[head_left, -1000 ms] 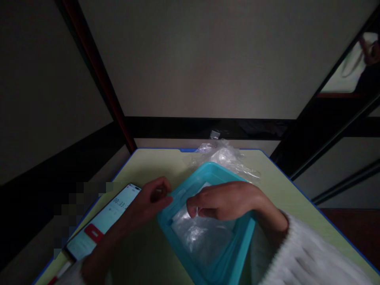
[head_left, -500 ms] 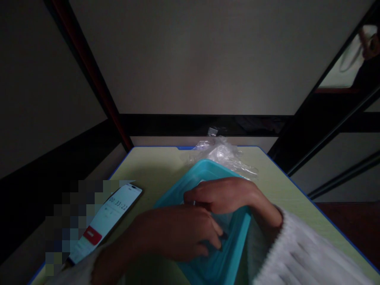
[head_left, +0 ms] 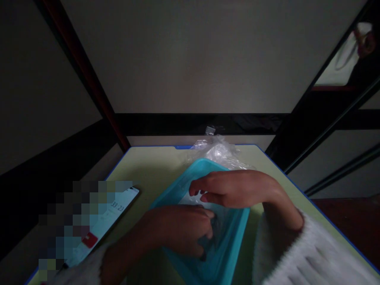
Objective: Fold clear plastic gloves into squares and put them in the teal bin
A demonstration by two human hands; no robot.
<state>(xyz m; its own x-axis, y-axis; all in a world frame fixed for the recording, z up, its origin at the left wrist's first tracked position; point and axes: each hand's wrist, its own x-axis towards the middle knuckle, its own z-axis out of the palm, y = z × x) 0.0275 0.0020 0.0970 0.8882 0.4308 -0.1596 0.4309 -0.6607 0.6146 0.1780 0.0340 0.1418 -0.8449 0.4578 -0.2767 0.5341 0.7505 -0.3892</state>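
Note:
A turquoise plastic basket [head_left: 240, 233] sits on the table below both hands. My left hand [head_left: 184, 227] reaches into it with curled fingers, closed on something dark and partly see-through that I cannot make out. Over the basket's far right side hovers my right hand [head_left: 234, 189], its fingers bent and thumb apart, with nothing visible between them. Under the right fingertips lies a whitish, filmy sheet or bag [head_left: 192, 199] inside the basket. The two hands hide much of the contents.
A crumpled clear plastic bag [head_left: 218, 152] lies at the table's far edge, behind the basket. To the left is a phone [head_left: 103, 221] with a running timer on its screen. The pale table [head_left: 148, 166] has a blue edge and stands against a panelled wall.
My right hand has let go inside the basket, rising and drawing back to the right with fingers parted. My left hand stays in the basket, shifted slightly left. The whitish sheet shows more.

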